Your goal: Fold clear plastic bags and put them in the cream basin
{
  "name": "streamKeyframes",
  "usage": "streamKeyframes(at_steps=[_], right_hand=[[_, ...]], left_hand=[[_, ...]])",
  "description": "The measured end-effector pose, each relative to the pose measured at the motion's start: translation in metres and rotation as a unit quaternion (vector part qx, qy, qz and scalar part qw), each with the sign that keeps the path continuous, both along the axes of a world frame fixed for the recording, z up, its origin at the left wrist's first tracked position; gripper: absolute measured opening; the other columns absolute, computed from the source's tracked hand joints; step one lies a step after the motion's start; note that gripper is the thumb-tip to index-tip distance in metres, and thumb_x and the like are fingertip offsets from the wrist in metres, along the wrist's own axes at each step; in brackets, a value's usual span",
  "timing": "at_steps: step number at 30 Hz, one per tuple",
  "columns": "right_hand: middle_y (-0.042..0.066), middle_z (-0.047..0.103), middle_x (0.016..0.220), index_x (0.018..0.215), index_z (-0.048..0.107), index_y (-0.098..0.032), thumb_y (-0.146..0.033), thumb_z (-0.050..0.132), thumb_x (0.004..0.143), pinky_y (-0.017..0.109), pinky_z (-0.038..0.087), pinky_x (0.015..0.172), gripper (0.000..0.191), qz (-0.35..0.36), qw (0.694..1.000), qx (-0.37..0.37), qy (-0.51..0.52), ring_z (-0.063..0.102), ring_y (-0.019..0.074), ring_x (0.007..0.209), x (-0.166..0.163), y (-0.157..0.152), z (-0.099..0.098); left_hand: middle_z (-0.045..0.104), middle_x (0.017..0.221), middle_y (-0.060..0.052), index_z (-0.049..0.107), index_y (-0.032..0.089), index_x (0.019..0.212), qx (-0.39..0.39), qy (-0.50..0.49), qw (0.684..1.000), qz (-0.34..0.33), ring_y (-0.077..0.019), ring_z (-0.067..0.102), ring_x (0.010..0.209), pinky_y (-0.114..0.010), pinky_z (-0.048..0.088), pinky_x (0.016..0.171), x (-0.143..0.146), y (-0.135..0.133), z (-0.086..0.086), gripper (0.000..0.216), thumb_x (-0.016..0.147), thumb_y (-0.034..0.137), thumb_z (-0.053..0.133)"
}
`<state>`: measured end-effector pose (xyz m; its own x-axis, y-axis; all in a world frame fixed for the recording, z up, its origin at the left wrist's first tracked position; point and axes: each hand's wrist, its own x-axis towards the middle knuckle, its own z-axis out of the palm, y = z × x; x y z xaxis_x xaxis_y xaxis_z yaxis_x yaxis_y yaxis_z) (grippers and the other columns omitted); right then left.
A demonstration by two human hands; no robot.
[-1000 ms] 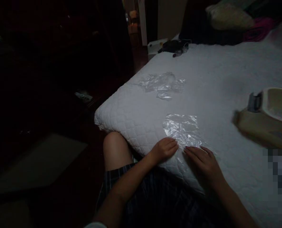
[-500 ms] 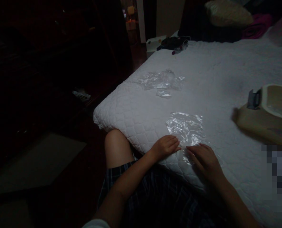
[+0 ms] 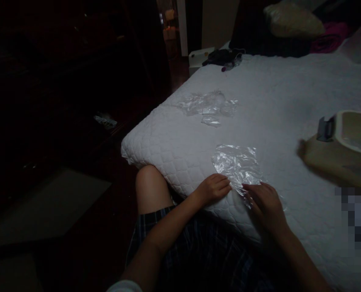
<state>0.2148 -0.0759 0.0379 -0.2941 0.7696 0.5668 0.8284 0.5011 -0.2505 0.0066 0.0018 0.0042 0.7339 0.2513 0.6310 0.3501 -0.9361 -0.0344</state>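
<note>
Plastic film [image 3: 236, 160] partly beneath right grip [image 3: 268, 205]

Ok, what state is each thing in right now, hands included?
Left hand: fingers together at the near plastic film's edge, grip unclear
Right hand: fingers bent at the near plastic film, grip unclear
Near plastic film: laid out, wrinkled
Far plastic film: crumpled, lying on the bedding
White quilted bedding: spread out
Beige tub: upright, open-topped
Pink cloth: bundled
</note>
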Motion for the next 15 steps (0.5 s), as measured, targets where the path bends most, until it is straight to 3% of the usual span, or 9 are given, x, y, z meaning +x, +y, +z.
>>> streamKeyframes(at_steps=[9,15], right_hand=[[0.005,0.060,0.071,0.076,0.055,-0.021,-0.047,0.053,0.085,0.035,0.042,0.069,0.028,-0.201,0.968,-0.076,0.132,0.055,0.0208,0.071,-0.018,0.008,-0.001],[0.002,0.059,0.066,0.076,0.055,-0.021,-0.047,0.062,0.079,0.031,0.040,0.060,0.026,-0.229,0.949,-0.088,0.199,0.053,0.0179,0.062,-0.021,0.012,-0.010]], left_hand=[[0.071,0.096,-0.007,0.065,0.015,0.093,0.010,0.020,1.000,-0.009,-0.0182,0.065,0.099,-0.035,0.057,0.083,0.000,0.002,-0.005,0.010,0.091,0.017,0.055],[0.071,0.098,-0.009,0.064,0.014,0.093,0.021,0.024,0.999,-0.008,-0.0187,0.065,0.101,-0.037,0.056,0.086,-0.002,-0.001,-0.003,0.010,0.090,0.016,0.055]])
